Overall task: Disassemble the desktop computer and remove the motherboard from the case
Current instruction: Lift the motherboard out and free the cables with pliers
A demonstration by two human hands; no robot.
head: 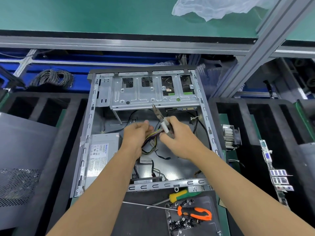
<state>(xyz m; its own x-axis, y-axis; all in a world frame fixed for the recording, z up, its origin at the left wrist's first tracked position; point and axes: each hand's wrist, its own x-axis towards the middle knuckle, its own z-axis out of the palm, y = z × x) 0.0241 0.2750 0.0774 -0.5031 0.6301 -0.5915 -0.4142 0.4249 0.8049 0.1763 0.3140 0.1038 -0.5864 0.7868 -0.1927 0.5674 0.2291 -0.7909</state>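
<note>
The open grey computer case [88,126] lies flat in the middle of the bench. Its floor shows bare metal and loose cables. A power supply [100,154] sits at the case's left side. My left hand [136,135] grips a bundle of coloured power cables [153,136] above the case floor. My right hand [177,132] holds a pair of cutters [161,119] with white handles, jaws pointing up and away toward the drive cage [153,92]. The motherboard [276,171] stands on edge in a black foam slot to the right, outside the case.
A heatsink with fan [230,136] rests right of the case. In front lie a yellow-green screwdriver [182,195], an orange-handled screwdriver [196,212] and several black screws [180,222] on a mat. Black foam trays flank the case; a side panel [22,160] lies left.
</note>
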